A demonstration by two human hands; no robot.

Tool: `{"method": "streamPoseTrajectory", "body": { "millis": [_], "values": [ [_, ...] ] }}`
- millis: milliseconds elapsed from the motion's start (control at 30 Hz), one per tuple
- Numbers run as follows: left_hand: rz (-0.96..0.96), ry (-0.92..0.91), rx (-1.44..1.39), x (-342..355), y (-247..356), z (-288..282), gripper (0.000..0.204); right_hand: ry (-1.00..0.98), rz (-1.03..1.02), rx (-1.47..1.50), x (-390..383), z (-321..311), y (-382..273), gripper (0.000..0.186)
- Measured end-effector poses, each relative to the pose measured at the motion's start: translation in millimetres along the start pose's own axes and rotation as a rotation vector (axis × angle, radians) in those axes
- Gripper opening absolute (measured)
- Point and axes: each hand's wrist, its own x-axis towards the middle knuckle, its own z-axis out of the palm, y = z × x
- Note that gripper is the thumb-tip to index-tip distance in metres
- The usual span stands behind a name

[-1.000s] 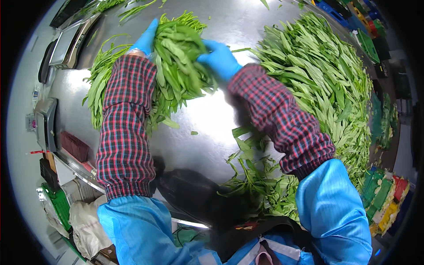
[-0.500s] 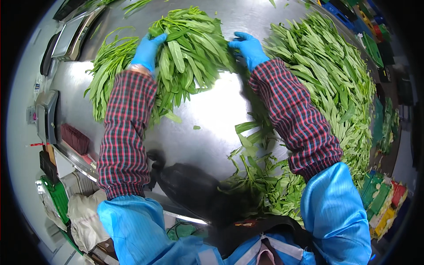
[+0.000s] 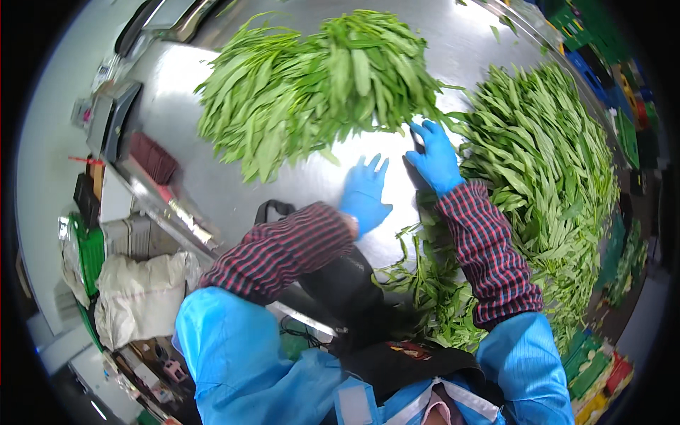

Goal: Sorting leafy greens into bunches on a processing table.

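My left hand (image 3: 365,195), in a blue glove, hovers over the bare steel table (image 3: 262,195) with its fingers spread and nothing in them. A little to its right and farther off, my right hand (image 3: 437,159) is open too, thumb and fingers apart, between two masses of greens. Beyond both hands lies a wide bunch of long-leaved greens (image 3: 312,95), which look like water spinach, apart from my left hand. A large heap of the same greens (image 3: 545,156) spreads along the right side, close to my right hand. Loose stems and leaves (image 3: 443,290) lie nearer to me.
A dark red brush (image 3: 152,157) lies at the left table edge, near a scale-like device (image 3: 122,117). Another device (image 3: 170,13) stands at the far left. Below left are a white sack (image 3: 138,297) and a green crate (image 3: 91,258). Coloured crates (image 3: 598,375) stand at lower right.
Both hands have come away from the bunch. The left swung toward me and to the right; the right came nearer. The view has shifted, and the greens at the far side lie together in one wide bunch.
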Motion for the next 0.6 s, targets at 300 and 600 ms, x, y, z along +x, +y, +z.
{"method": "streamPoseTrajectory", "body": {
  "millis": [300, 600],
  "values": [
    [0.246, -0.537, 0.136, -73.1, 78.0, 25.4, 0.091, -0.270, -0.046, -0.209, -223.7, -24.7, -28.3, 0.067],
    [0.583, -0.597, 0.019, -121.4, 119.8, 48.6, 0.125, -0.129, 0.087, -0.068, -361.5, -94.5, -43.9, 0.060]
  ]
}}
